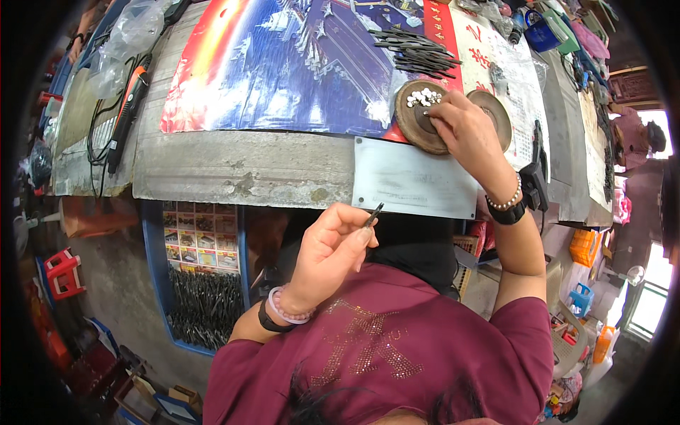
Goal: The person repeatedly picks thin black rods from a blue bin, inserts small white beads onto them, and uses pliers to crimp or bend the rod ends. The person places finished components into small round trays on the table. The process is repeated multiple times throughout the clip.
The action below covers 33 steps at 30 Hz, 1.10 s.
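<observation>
My left hand (336, 248) is raised just off the table's front edge, thumb and fingers pinching a small, slim dark piece (375, 213) that points up and to the right. My right hand (464, 131) reaches over a round brown dish (415, 133), its fingertips pinched together low over the dish. Whatever they hold, if anything, is too small to make out. Beside those fingertips, small shiny white pieces (423, 97) lie in a cluster inside the dish. A second brown dish (501, 120) is partly hidden behind my right hand.
A pile of slim dark pieces (418, 53) lies beyond the dishes on a printed sheet. In front sits a pale plate (411, 177) at the table edge (241, 170). A corded red-and-black tool (129, 110) rests at left. Below, a blue tray (157, 276) holds many dark pieces.
</observation>
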Tool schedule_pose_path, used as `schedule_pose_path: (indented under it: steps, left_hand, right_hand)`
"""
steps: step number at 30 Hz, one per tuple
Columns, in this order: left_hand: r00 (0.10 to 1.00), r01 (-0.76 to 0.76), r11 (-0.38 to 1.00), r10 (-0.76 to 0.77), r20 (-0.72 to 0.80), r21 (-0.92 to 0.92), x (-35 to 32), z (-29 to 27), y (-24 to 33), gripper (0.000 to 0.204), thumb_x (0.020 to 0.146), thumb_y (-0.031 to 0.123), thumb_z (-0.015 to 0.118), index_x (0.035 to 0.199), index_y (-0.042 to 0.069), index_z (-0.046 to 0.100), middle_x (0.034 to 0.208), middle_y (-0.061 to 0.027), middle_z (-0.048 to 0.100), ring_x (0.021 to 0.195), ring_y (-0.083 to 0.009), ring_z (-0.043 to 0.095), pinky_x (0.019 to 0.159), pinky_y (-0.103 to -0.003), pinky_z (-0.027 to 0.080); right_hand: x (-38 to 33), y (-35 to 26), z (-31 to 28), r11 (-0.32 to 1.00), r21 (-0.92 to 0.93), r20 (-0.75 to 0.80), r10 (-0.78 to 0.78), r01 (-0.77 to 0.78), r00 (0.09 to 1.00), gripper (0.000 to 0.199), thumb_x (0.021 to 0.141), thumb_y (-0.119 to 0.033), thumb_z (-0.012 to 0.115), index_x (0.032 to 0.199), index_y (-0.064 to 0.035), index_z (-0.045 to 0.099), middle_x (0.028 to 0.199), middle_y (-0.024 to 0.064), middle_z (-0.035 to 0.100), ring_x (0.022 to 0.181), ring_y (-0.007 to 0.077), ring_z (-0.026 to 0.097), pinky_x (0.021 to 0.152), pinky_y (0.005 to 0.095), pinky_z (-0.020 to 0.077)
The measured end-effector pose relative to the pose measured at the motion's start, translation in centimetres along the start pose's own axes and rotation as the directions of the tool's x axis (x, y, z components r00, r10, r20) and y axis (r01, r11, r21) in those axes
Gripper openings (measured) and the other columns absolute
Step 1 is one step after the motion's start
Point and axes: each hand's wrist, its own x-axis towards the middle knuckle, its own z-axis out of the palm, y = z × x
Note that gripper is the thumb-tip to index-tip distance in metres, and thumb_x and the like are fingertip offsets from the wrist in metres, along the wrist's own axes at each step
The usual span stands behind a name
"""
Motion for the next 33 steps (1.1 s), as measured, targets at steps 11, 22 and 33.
schedule_pose_path:
  steps: [11,22,33]
  left_hand:
    - [0.999,0.018,1.000,-0.019,0.028,0.013,0.3,0.7,-0.3,0.014,0.095,0.006,0.052,0.107,-0.001,0.052,0.086,-0.0046,0.060,0.060,-0.0027,0.047,0.054,-0.017,0.040]
    - [0.999,0.024,1.000,-0.024,-0.022,-0.011,0.5,0.9,-0.8,0.013,0.093,0.002,0.053,0.106,0.000,0.053,0.086,-0.0077,0.062,0.058,-0.0056,0.050,0.052,-0.018,0.041]
    - [0.998,-0.045,0.999,0.044,0.033,0.026,0.4,1.0,-1.1,0.012,0.097,0.009,0.052,0.105,0.001,0.052,0.089,-0.0032,0.058,0.064,-0.0035,0.049,0.057,-0.018,0.041]
  right_hand:
    - [-0.5,-0.6,-0.1,0.993,0.098,-0.056,-0.067,0.072,0.996,0.014,0.083,-0.004,0.057,0.094,-0.0023,0.065,0.094,0.0113,0.059,0.083,0.0332,0.058,0.074,0.0412,0.0463]
    - [-1.4,-1.2,-1.4,0.937,0.347,0.115,-0.008,-0.033,0.993,0.018,0.077,-0.012,0.068,0.088,0.0000,0.061,0.091,0.0140,0.057,0.084,0.0342,0.057,0.072,0.0407,0.0448]
    - [-2.0,-1.8,-1.7,0.942,0.332,0.108,0.025,-0.060,0.994,0.017,0.072,-0.006,0.067,0.080,-0.0025,0.053,0.084,0.0123,0.053,0.083,0.0339,0.052,0.072,0.0402,0.0407]
